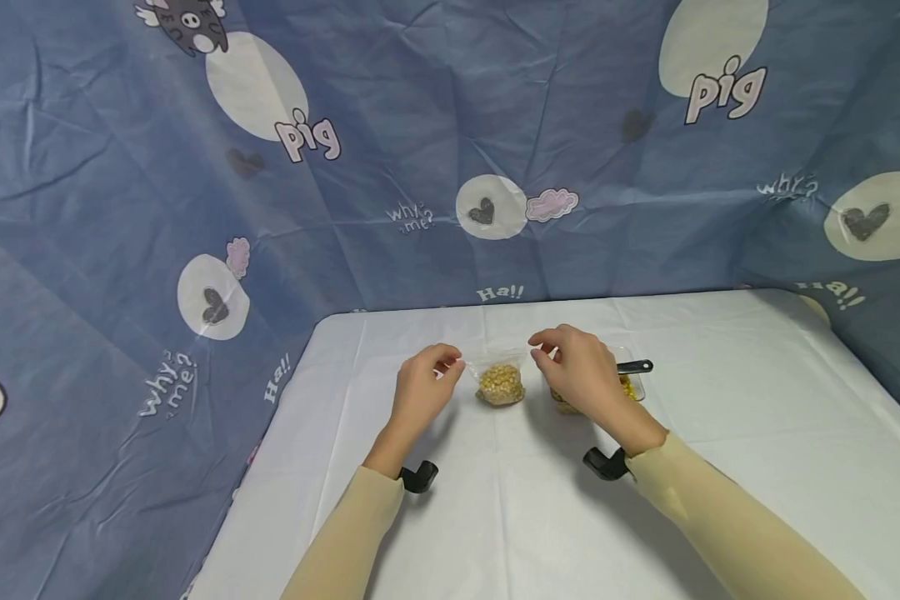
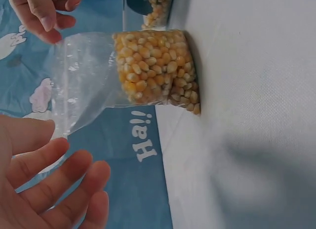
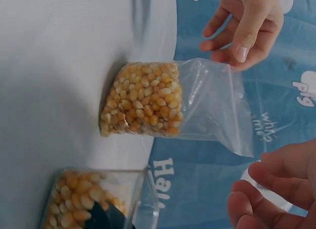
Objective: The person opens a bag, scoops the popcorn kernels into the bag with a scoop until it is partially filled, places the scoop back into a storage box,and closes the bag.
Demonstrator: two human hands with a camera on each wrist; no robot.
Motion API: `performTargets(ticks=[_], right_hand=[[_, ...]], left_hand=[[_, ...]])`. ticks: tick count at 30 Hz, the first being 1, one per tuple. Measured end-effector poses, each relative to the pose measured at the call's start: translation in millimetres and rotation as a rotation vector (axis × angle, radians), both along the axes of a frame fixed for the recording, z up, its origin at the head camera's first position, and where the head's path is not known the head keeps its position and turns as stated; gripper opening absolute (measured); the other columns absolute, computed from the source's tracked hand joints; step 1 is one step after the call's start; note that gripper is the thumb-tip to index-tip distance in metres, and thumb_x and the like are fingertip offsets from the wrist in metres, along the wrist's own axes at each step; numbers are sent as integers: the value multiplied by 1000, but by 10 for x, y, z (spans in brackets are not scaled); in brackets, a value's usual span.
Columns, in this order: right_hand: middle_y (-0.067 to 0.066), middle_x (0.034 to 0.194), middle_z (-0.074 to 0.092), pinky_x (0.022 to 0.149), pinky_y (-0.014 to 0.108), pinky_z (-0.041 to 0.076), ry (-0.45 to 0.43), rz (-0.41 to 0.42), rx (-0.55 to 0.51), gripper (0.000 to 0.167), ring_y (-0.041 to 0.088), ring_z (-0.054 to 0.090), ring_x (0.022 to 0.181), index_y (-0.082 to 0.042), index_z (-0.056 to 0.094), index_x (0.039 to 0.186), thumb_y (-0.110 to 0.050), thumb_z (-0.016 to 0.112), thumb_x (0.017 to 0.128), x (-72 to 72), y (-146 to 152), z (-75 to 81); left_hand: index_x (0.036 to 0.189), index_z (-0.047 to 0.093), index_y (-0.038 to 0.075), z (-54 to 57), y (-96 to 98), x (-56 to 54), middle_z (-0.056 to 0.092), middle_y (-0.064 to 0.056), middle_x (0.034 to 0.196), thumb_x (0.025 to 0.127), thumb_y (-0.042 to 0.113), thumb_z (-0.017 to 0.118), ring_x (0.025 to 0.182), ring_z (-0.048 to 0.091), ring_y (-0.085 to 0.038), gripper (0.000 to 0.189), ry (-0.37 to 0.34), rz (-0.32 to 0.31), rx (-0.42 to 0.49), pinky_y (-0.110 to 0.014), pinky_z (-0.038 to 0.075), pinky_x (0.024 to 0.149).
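A clear zip bag (image 2: 89, 81) packed with yellow corn kernels (image 3: 143, 98) stands upright on the white table. Its top edge stretches between my two hands. My left hand (image 1: 426, 383) is at one top corner, thumb and forefinger a little apart in the left wrist view. By the opposite corner is my right hand (image 1: 581, 371), its thumb and fingertips also slightly parted. Both sets of fingertips are at or very near the plastic; whether they touch it is hard to tell. Beyond the right hand, partly hidden, sits a clear box (image 3: 143, 189) holding corn kernels.
A black-handled utensil (image 1: 636, 367) lies in the clear box, its handle jutting over the right side. The white tablecloth (image 1: 457, 500) covers the table. Behind it hangs a blue printed cloth (image 1: 390, 125), which also runs down the left side.
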State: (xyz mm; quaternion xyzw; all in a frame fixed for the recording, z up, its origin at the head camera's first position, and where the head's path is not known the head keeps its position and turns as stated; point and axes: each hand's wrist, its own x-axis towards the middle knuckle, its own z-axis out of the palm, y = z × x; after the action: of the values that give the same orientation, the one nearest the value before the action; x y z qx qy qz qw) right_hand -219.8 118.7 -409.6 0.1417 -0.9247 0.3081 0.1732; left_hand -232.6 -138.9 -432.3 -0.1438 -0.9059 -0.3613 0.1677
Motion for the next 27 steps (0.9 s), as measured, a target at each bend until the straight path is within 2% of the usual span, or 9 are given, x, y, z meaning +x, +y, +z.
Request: performTargets(ticks=[6, 13, 18, 21, 27], right_hand=[[-8, 87, 66, 54, 34, 45, 117, -16, -7, 16, 13, 62, 71, -20, 77, 108, -21, 68, 95, 160, 89, 78], [-7, 96, 66, 53, 34, 46, 215, 11, -26, 18, 18, 68, 82, -20, 76, 110, -21, 69, 94, 346, 230, 178], [-9, 99, 64, 53, 30, 43, 262, 4, 0, 20, 9, 58, 70, -20, 75, 112, -20, 71, 93, 475, 346, 197], [-8, 102, 63, 54, 31, 41, 298, 12, 10, 23, 8, 50, 66, -18, 74, 114, -18, 73, 91, 540, 428, 193], [0, 108, 65, 59, 36, 47, 361, 18, 17, 29, 15, 60, 78, -14, 73, 117, -15, 75, 88, 650, 628, 132]], left_hand=[[116, 71, 14, 51, -37, 157, 70, -3, 108, 96, 22, 70, 96, 67, -23, 22, 45, -3, 15, -43, 50, 82], [130, 65, 17, 152, -45, 362, 63, 2, 122, 98, 27, 68, 113, 60, -20, 33, 75, 16, -4, -45, 50, 90], [134, 63, 18, 224, -94, 473, 60, 1, 131, 98, 26, 68, 125, 56, -21, 37, 108, 10, 0, -47, 47, 98], [135, 62, 16, 240, -162, 543, 60, -1, 133, 98, 26, 68, 128, 54, -22, 39, 140, 18, -10, -47, 46, 100], [138, 60, 15, 197, -279, 704, 59, -4, 135, 97, 24, 69, 128, 53, -24, 43, 159, 47, -8, -49, 45, 100]])
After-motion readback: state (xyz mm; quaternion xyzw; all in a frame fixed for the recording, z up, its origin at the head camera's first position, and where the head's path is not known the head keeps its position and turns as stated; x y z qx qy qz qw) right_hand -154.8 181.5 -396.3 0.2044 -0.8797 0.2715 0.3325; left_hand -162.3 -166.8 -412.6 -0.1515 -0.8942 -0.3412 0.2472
